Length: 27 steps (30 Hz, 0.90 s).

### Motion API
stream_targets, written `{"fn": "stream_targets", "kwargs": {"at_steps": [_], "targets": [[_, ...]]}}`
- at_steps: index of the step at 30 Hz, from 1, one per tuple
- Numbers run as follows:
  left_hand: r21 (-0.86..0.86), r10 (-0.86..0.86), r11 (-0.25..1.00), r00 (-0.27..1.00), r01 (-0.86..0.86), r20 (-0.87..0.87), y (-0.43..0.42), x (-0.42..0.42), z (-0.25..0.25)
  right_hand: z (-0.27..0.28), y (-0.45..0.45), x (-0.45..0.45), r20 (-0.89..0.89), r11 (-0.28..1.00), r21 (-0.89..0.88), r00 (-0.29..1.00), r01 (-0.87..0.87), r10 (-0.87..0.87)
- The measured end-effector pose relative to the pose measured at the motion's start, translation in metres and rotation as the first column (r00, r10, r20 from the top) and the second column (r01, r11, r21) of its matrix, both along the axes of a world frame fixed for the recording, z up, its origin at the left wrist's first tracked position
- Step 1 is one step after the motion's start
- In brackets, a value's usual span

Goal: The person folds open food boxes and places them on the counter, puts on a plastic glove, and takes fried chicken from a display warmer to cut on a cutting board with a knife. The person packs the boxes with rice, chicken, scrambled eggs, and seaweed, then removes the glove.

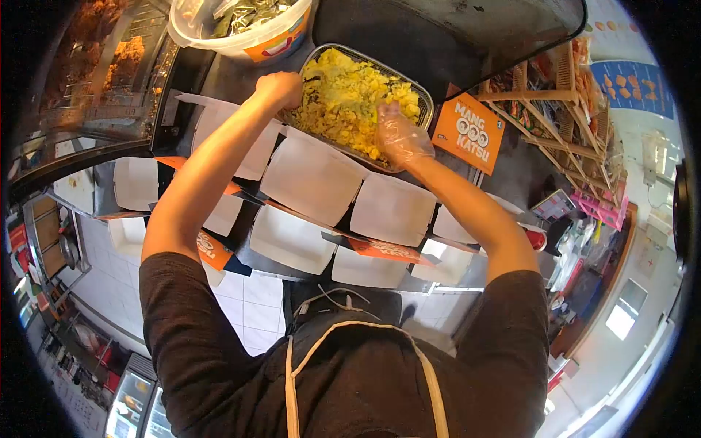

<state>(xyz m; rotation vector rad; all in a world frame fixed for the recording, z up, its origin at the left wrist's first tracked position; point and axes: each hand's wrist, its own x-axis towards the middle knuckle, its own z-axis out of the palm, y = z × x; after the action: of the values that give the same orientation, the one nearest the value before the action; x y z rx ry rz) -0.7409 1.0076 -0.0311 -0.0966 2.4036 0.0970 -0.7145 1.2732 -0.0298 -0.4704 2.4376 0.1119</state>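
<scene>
A rectangular tray (426, 109) with a mesh rim holds yellow, crumbly food (343, 95). My left hand (281, 90) is closed at the tray's left edge; its fingers are curled and what they grip looks like the rim. In a clear plastic glove, my right hand (400, 136) reaches into the right part of the food, its fingers pointing down into it. Whether any food is between those fingers is hidden. Just below the tray stand open white boxes (314, 179) in two rows, some with orange and black outer sides.
A white tub (241, 36) with packets stands at the upper left, near a glass food display (109, 66). An orange sign (468, 133) lies right of the tray. Beyond it is a wooden rack (555, 95) with packets. A dark panel (453, 36) borders the top.
</scene>
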Motion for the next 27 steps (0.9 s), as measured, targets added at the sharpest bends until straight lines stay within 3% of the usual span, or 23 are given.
{"fn": "stream_targets", "kwargs": {"at_steps": [2, 4, 6, 7, 8, 9, 10, 11, 12, 14, 15, 16, 17, 18, 19, 21, 22, 23, 24, 25, 26, 27], "targets": [[0.039, 0.030, 0.999, 0.998, -0.032, 0.046, 0.002, 0.001, 0.011, -0.043, 0.018, 0.001, -0.108, 0.989, -0.091, 0.989, -0.115, 0.105], [0.077, 0.067, 0.994, 0.994, -0.073, 0.083, 0.003, 0.001, 0.017, -0.015, 0.008, -0.002, 0.058, 0.951, -0.223, 0.976, 0.216, -0.209], [0.038, 0.107, 0.993, 0.990, -0.110, 0.092, 0.002, 0.000, 0.017, 0.049, -0.009, -0.001, 0.212, 0.990, -0.126, 0.977, 0.059, -0.031], [0.059, 0.091, 0.994, 0.993, -0.096, 0.071, 0.002, 0.003, 0.026, 0.024, -0.007, -0.017, 0.226, 0.959, -0.087, 0.932, -0.269, 0.282], [0.053, 0.088, 0.994, 0.994, -0.091, 0.058, 0.000, 0.004, 0.031, 0.004, 0.005, -0.023, 0.213, 0.959, -0.091, 0.936, -0.267, 0.280], [0.061, 0.131, 0.989, 0.991, -0.131, 0.007, -0.001, 0.004, 0.032, 0.001, 0.013, -0.026, 0.186, 0.962, -0.271, 0.979, -0.025, 0.078], [0.073, 0.168, 0.984, 0.985, -0.165, -0.043, -0.002, 0.003, 0.032, -0.008, 0.025, -0.030, 0.198, 0.872, -0.442, 0.971, 0.210, -0.133], [0.102, 0.190, 0.979, 0.975, -0.178, -0.112, -0.006, 0.000, 0.026, -0.078, 0.049, -0.056, 0.200, 0.843, -0.504, 0.975, 0.187, -0.097], [0.137, 0.192, 0.976, 0.969, -0.171, -0.154, -0.011, -0.006, 0.015, -0.064, 0.052, -0.056, 0.190, 0.837, -0.509, 0.974, 0.202, -0.120], [0.358, 0.030, 0.924, 0.909, 0.134, -0.416, -0.021, -0.008, 0.016, -0.010, 0.040, -0.062, 0.382, 0.796, -0.341, 0.847, 0.500, -0.368], [0.472, 0.094, 0.876, 0.924, 0.099, -0.369, -0.022, -0.014, 0.018, 0.007, 0.040, -0.059, 0.373, 0.779, -0.350, 0.840, 0.521, -0.395], [0.612, 0.310, 0.780, 0.930, -0.129, -0.199, -0.003, 0.000, 0.063, 0.020, 0.042, -0.049, 0.507, 0.652, -0.344, 0.718, 0.675, -0.477], [0.791, 0.396, 0.609, 0.885, -0.052, -0.246, -0.007, -0.003, 0.052, 0.029, 0.045, -0.043, 0.625, 0.493, -0.321, 0.572, 0.808, -0.530], [0.806, 0.413, 0.590, 0.875, -0.046, -0.252, 0.007, 0.002, 0.076, 0.009, 0.055, -0.037, 0.729, 0.230, -0.622, 0.661, 0.749, -0.180], [0.834, 0.417, 0.552, 0.860, 0.017, -0.294, 0.029, 0.015, 0.117, 0.020, 0.056, -0.038, 0.737, 0.212, -0.608, 0.643, 0.765, -0.208], [0.927, 0.496, 0.365, 0.860, -0.080, -0.121, 0.067, 0.023, 0.152, 0.073, 0.078, -0.014, 0.728, 0.109, -0.594, 0.591, 0.797, -0.348], [0.901, 0.460, 0.434, 0.860, -0.002, -0.220, 0.076, 0.015, 0.152, 0.105, 0.097, 0.003, 0.717, 0.052, -0.585, 0.546, 0.810, -0.434], [0.910, 0.449, 0.410, 0.856, 0.060, -0.258, 0.110, 0.031, 0.182, 0.144, 0.117, 0.022, 0.704, 0.002, -0.572, 0.492, 0.820, -0.512], [0.914, 0.462, 0.392, 0.835, 0.109, -0.298, 0.144, 0.051, 0.210, 0.235, 0.147, 0.084, 0.415, 0.280, -0.656, 0.645, 0.701, -0.642], [0.916, 0.429, 0.384, 0.857, 0.114, -0.287, 0.176, 0.063, 0.218, 0.213, 0.176, 0.098, 0.574, -0.044, -0.748, 0.612, 0.662, -0.545], [0.946, 0.409, 0.283, 0.872, 0.159, -0.269, 0.204, 0.074, 0.227, 0.191, 0.201, 0.108, 0.679, -0.359, -0.734, 0.621, 0.577, -0.392], [0.962, 0.395, 0.179, 0.880, 0.206, -0.262, 0.233, 0.089, 0.235, 0.195, 0.229, 0.136, 0.688, -0.412, -0.725, 0.569, 0.551, -0.451]]}}
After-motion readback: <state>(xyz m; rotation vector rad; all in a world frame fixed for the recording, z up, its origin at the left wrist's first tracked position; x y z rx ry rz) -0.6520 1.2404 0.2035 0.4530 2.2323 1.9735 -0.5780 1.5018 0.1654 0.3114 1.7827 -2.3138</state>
